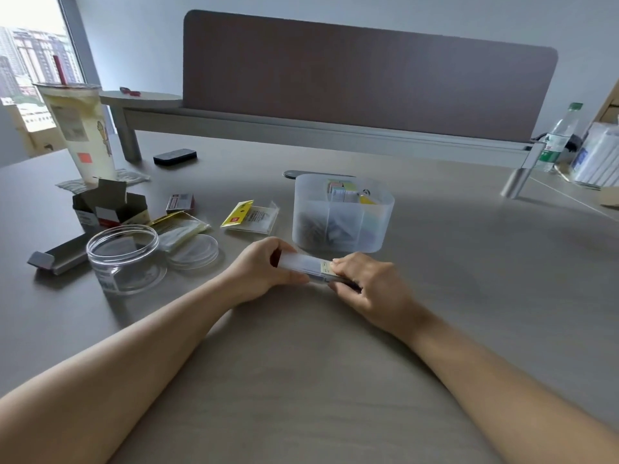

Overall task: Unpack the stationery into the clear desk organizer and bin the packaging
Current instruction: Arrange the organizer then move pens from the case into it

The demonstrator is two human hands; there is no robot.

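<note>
A slim frosted packet (310, 265) is being gripped at opposite ends by the left hand (259, 269) and right hand (365, 283), just before the clear desk organizer (341, 226), apparently being opened; next, contents likely need withdrawing rightward.

Frosted pen box (310, 266) lies level — just before clear organizer (341, 217).

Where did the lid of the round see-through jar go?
In the head view, the flat round clear lid lies on the desk's left side, just right of the open clear plastic jar, with its far edge under a yellow-edged plastic packet.
</note>
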